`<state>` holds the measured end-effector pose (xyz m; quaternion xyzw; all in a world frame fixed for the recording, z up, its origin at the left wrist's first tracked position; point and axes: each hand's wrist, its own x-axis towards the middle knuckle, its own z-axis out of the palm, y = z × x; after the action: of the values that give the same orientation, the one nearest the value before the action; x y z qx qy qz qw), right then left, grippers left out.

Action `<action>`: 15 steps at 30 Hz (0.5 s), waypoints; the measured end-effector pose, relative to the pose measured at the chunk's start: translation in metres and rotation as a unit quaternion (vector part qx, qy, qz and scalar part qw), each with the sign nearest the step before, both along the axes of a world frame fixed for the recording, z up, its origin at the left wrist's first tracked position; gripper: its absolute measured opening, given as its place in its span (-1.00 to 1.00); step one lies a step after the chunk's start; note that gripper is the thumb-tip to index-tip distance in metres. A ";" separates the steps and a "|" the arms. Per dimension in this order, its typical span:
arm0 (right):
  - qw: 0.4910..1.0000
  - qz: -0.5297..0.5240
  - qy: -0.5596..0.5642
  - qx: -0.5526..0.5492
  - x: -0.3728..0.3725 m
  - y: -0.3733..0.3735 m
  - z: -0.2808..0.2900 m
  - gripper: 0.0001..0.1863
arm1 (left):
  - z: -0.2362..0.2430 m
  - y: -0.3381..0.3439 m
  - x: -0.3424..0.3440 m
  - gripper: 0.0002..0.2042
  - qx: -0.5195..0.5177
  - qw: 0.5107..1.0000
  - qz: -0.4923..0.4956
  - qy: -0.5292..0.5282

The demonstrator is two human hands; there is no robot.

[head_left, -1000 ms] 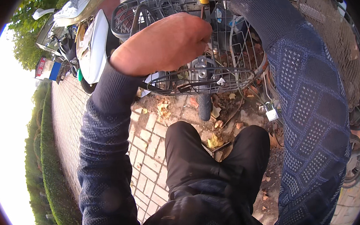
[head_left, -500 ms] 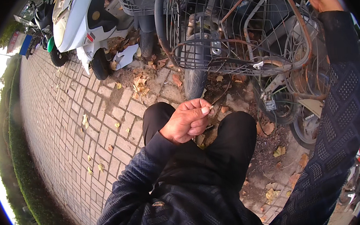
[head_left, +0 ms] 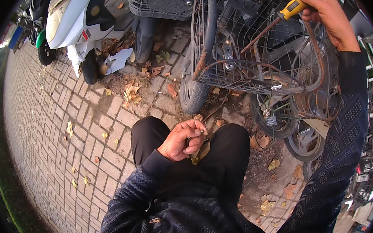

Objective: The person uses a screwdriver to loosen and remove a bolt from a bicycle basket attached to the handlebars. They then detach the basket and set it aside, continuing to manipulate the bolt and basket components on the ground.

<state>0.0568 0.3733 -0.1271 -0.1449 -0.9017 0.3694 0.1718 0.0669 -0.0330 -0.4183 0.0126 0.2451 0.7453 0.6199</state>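
Observation:
In my right hand (head_left: 330, 17), raised at the upper right, is a screwdriver (head_left: 293, 9) with a yellow and black handle. Its rusty shaft slants down and left over the wire basket (head_left: 261, 89) of a bicycle, the tip above the mesh. I cannot tell whether the tip touches any wire. My left hand (head_left: 182, 140) hovers above my knees, thumb and forefinger pinched on something tiny and pale. That small thing is too small to name. Below the basket stands the bicycle's front tire (head_left: 194, 94).
A white scooter (head_left: 74, 26) is parked at the upper left, with a torn white sheet (head_left: 118, 60) by its wheel. Dry leaves (head_left: 132, 93) lie on the brick paving (head_left: 96, 141). A small wheel (head_left: 305, 144) stands right of my knees; a hedge (head_left: 8, 196) runs along the far left.
The view has shifted, bringing the screwdriver and more of my right hand into sight. My right hand appears lower in the picture. The left hand keeps its pinch, fingers slightly turned.

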 end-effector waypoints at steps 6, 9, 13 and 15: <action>1.000 -0.017 -0.013 0.003 0.005 0.007 -0.003 -0.60 | -0.013 -0.010 0.000 -0.73 -0.017 0.999 0.009 0.038; 0.999 -0.015 -0.030 0.007 0.004 0.003 -0.002 -0.62 | -0.019 -0.011 0.001 -0.82 -0.014 0.998 0.008 0.062; 0.999 0.000 -0.050 0.007 0.004 -0.001 -0.002 -0.64 | -0.025 -0.009 0.005 -0.74 -0.079 0.996 0.008 0.043; 0.999 -0.002 -0.050 0.012 0.004 -0.002 -0.003 -0.65 | -0.024 -0.009 0.006 -0.77 -0.135 0.990 0.017 -0.031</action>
<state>0.0611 0.3715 -0.1297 -0.1632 -0.9132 0.3503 0.1294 0.0730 -0.0424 -0.4420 -0.0984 0.3241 0.7160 0.6104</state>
